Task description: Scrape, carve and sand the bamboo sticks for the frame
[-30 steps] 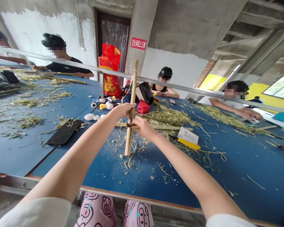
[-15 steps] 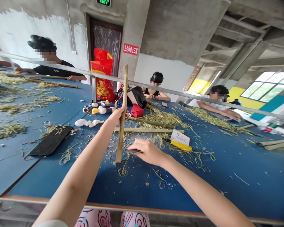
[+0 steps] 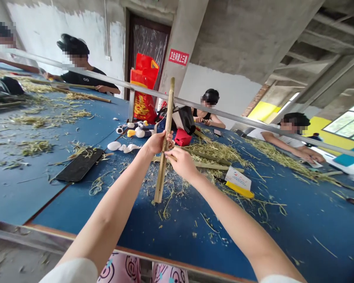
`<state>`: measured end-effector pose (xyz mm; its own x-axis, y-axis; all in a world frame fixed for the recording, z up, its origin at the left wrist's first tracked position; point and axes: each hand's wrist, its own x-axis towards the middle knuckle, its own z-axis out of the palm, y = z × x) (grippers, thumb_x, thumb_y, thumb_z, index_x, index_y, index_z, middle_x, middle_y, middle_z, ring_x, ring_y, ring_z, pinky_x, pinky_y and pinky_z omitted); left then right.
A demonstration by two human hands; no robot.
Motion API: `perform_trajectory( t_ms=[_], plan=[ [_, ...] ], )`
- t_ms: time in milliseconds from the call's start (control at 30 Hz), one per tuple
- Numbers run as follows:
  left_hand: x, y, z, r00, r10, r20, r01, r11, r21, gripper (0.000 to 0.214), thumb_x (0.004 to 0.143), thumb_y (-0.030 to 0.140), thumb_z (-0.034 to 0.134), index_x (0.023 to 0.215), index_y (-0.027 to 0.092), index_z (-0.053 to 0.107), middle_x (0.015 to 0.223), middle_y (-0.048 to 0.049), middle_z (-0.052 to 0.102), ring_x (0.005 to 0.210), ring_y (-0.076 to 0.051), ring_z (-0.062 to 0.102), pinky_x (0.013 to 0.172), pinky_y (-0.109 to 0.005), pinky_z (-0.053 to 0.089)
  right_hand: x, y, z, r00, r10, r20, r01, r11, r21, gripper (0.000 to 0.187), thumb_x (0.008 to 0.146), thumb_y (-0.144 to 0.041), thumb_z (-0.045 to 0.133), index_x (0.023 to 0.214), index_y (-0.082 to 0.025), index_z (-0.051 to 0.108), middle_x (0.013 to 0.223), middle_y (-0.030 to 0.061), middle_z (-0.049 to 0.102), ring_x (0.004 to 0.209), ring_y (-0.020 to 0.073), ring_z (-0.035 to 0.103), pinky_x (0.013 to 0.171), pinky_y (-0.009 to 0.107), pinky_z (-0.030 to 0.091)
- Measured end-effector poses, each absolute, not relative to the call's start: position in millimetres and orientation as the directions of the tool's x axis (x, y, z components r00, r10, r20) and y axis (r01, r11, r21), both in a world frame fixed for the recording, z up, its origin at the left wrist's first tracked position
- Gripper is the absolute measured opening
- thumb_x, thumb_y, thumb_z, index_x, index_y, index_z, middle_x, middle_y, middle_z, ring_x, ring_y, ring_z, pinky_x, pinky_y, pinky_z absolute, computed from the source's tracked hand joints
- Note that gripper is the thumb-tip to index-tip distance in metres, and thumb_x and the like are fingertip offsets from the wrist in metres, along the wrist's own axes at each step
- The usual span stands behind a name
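A split bamboo piece (image 3: 160, 179) stands nearly upright in front of me, its hollow inner side partly facing me and its lower end near the blue tabletop. My left hand (image 3: 158, 142) is closed around its middle. Just below that grip, my right hand (image 3: 181, 162) is closed on a small flat blade (image 3: 172, 158), mostly covered by the fingers, and meets the bamboo's right side. Behind my hands another bamboo strip (image 3: 211, 166) lies among pale shavings.
A black phone-like slab (image 3: 81, 165) lies left; a white card with a yellow edge (image 3: 238, 181) lies right. White-and-yellow plush toys (image 3: 140, 131), a red bag (image 3: 144, 90) and a metal rail (image 3: 106, 78) stand beyond. Several people work around the table (image 3: 194, 236).
My right hand has risen from beside the bamboo's lower end to its middle, bringing the blade against it near my left hand. The view has turned slightly left.
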<state>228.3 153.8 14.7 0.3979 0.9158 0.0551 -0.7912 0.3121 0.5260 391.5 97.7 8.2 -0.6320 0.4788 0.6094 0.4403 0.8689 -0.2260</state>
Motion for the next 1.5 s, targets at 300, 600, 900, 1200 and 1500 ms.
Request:
perform_trajectory(
  t_ms=[300,600,900,1200,1500],
  plan=[
    [228,151,16,0.464,0.881,0.089,-0.807,0.38,0.452,0.03,0.102,0.029,0.035,0.091,0.013,0.058,0.063,0.0012,0.049,0.049,-0.008,0.049,0.051,-0.021,0.044,418,9,-16,-0.907,0.234,0.35,0.237,0.971,-0.034,0.021,0.09,-0.005,0.051,0.101,-0.018,0.065,0.081,0.006,0.06,0.079,0.0204,0.053,0.072,0.034,0.046],
    [226,150,23,0.383,0.922,-0.062,-0.734,0.344,0.585,0.032,0.102,0.031,0.034,0.099,0.013,0.061,0.062,0.0,0.053,0.049,-0.011,0.052,0.047,-0.022,0.042,375,130,26,-0.646,0.442,0.622,0.407,0.889,-0.209,0.017,0.084,-0.005,0.062,0.087,-0.02,0.07,0.097,0.0081,0.066,0.108,0.0257,0.062,0.091,0.041,0.05],
    [221,152,19,0.471,0.882,0.02,-0.732,0.378,0.567,0.028,0.102,0.028,0.035,0.098,0.015,0.059,0.066,0.0,0.054,0.053,-0.01,0.054,0.055,-0.025,0.046,421,1,-15,-0.842,0.388,0.375,0.331,0.92,-0.209,0.024,0.088,-0.003,0.052,0.098,-0.018,0.069,0.081,0.0058,0.064,0.079,0.0198,0.056,0.069,0.033,0.049],
    [223,154,22,0.404,0.913,-0.064,-0.708,0.356,0.61,0.029,0.102,0.03,0.036,0.098,0.015,0.06,0.063,0.0001,0.052,0.051,-0.011,0.053,0.049,-0.022,0.043,382,112,29,-0.641,0.507,0.577,0.477,0.851,-0.218,0.021,0.084,-0.003,0.058,0.086,-0.019,0.071,0.093,0.0071,0.069,0.092,0.0229,0.065,0.082,0.04,0.053],
    [220,151,22,0.443,0.896,0.017,-0.717,0.343,0.606,0.031,0.103,0.028,0.032,0.097,0.014,0.058,0.065,0.0,0.053,0.053,-0.011,0.054,0.056,-0.026,0.049,416,19,-16,-0.808,0.448,0.382,0.306,0.874,-0.377,0.022,0.089,-0.009,0.059,0.098,-0.022,0.074,0.084,0.0035,0.07,0.078,0.0171,0.063,0.072,0.032,0.052]
  ],
)
